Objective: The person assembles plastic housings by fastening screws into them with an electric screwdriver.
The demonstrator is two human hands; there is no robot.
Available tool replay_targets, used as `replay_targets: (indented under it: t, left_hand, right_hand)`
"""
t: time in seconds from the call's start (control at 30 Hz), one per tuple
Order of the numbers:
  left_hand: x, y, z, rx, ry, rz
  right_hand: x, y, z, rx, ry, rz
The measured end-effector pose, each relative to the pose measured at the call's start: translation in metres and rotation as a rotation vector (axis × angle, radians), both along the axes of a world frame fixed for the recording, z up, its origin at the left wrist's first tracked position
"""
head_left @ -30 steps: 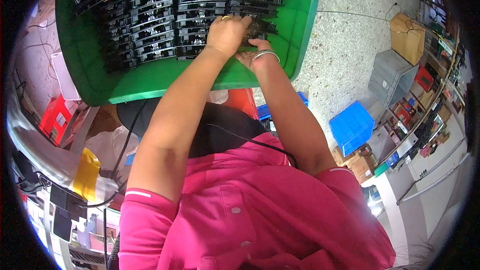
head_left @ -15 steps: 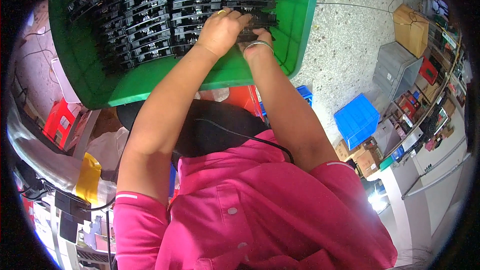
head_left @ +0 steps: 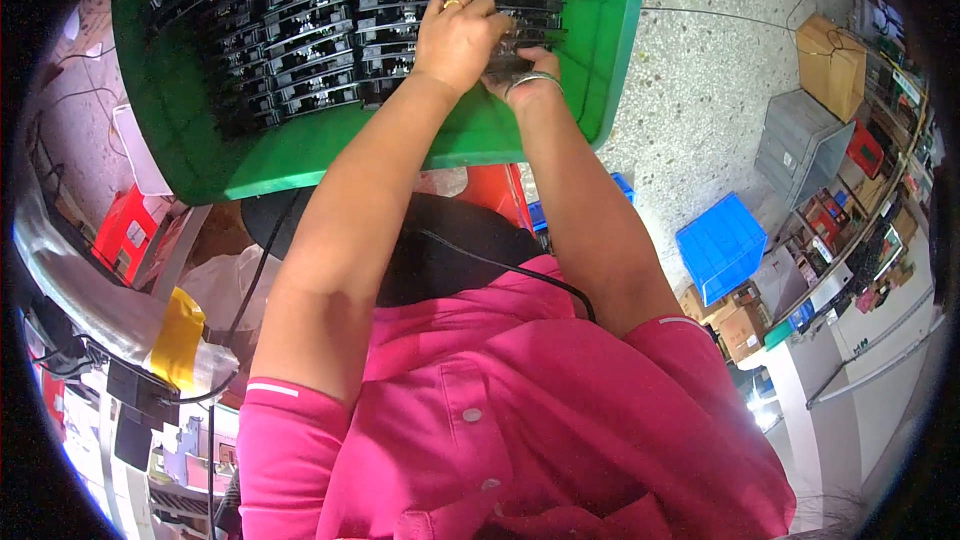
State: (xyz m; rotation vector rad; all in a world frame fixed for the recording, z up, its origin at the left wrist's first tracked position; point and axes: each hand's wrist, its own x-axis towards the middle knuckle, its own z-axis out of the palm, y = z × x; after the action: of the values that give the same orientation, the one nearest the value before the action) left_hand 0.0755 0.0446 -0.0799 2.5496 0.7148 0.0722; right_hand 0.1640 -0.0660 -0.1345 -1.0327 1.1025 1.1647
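A large green bin (head_left: 400, 162) holds stacked black plastic parts (head_left: 305, 32) with slotted frames, laid in several columns. My left hand (head_left: 461, 42), with a ring on one finger, curls its fingers over the near end of the right column. Close beside it, my right hand (head_left: 527, 73), a bracelet at the wrist, is bent round the same end from the right. Between them is a dark, blurred black plastic part (head_left: 518, 40), gripped by both hands. My fingers hide much of its outline.
A blue crate (head_left: 722, 248), a grey bin (head_left: 800, 148) and a cardboard box (head_left: 831, 68) stand on the speckled floor (head_left: 690, 110) at right. A red stool (head_left: 128, 234) is at left. A dark cable (head_left: 500, 268) crosses in front of my body.
The bin and both hands sit slightly higher and further right in the picture. My left hand has shifted a little over the column's end; both hands stay together at the part.
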Motion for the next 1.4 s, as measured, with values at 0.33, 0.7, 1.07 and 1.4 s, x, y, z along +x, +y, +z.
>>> replay_targets:
  t: [0.33,0.7,1.07,1.4]
  left_hand:
    - [-0.011,0.013,0.066,-0.178,-0.425,0.434]
    - [-0.128,-0.054,0.218,-0.334,-0.666,0.601]
    - [-0.235,-0.243,0.263,-0.202,-0.622,1.177]
    - [-0.271,-0.394,0.265,0.291,-0.872,1.494]
  right_hand:
    - [0.018,0.011,0.020,0.118,0.051,-0.028]
    - [0.034,-0.008,0.032,0.066,0.220,0.590]
    - [-0.108,0.073,0.236,1.102,-1.085,1.487]
    - [-0.238,-0.113,0.343,2.394,-1.217,2.311]
